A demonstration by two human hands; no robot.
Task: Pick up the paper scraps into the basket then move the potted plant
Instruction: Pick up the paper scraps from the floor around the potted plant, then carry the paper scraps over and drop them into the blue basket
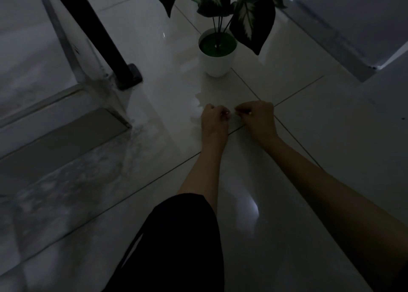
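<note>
The scene is dim. A potted plant (217,53) with dark variegated leaves in a white pot stands on the pale tiled floor ahead of me. Pale paper scraps (199,98) lie faintly on the tiles between the pot and my hands. My left hand (213,120) and my right hand (257,119) are low over the floor, side by side, fingers curled inward toward each other. A small pale scrap shows between their fingertips, but whether either hand grips it is unclear. No basket is in view.
A black furniture leg (123,71) with a foot stands at the left beside a raised grey ledge (66,119). A white unit (353,27) fills the far right. My dark-clothed knee (183,236) is at the bottom centre.
</note>
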